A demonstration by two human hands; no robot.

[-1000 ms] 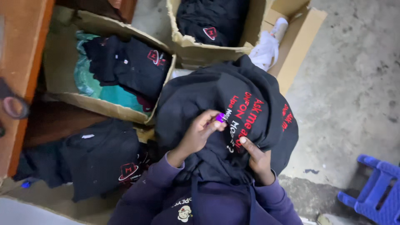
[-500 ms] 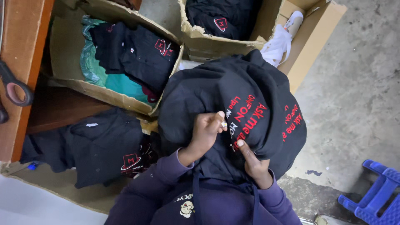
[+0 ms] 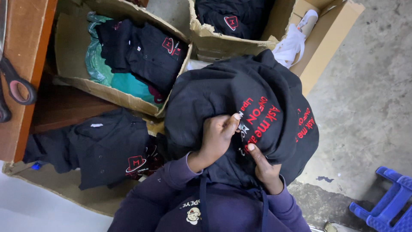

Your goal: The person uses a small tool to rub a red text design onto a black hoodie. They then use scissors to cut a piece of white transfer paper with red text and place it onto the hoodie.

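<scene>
black cotton garment with red embroidered lettering lies bunched on the lap, above purple sleeves. left hand pinches fabric by the stitching; right hand grips the fold beneath. keeping the cloth taut would help. both hands sit lower than before.

centre: bunched garment on the person's lap; left hand and right hand both gripping it at its lower edge
upper left: open carton with folded shirts inside
top: second carton behind the garment
left edge: scissors on a table
lower left: shirts on flattened cardboard
lower right: stool on the floor
</scene>
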